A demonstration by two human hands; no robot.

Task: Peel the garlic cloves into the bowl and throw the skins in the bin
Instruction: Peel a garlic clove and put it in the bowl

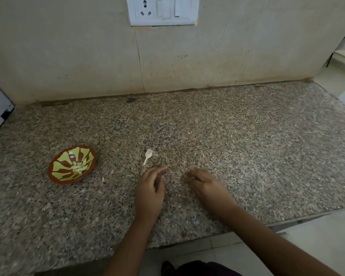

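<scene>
I judge the task mostly done; approx. only the last part is left. The bowl, red-brown w/ a yellow-green pattern, stands on the counter at 9 o'clock from the hands, well apart from them. Inside it lies a small heap of peeled cloves, pale and bare. No unpeeled clove shows on the counter, so the peeling seems finished or nearly so.

What is left is the waste. A dry garlic stalk w/ some skin lies at 12 o'clock of the left hand, near its fingertips but not touching. One small skin scrap lies btw. the bowl and the left hand, at 4 o'clock of the bowl. Other tiny flakes may be there, but the speckled stone hides them.

Left hand: fingers loosely bent, tips on the counter, nothing seen in it, so released. Right hand, at 3 o'clock of the left one: fingers bent down onto the counter. Whether it pinches skins or is only clenched, I cannot tell.

The bin is not in view. The stalk and scrap are not yet thrown away; collecting them is probably the next step.
</scene>
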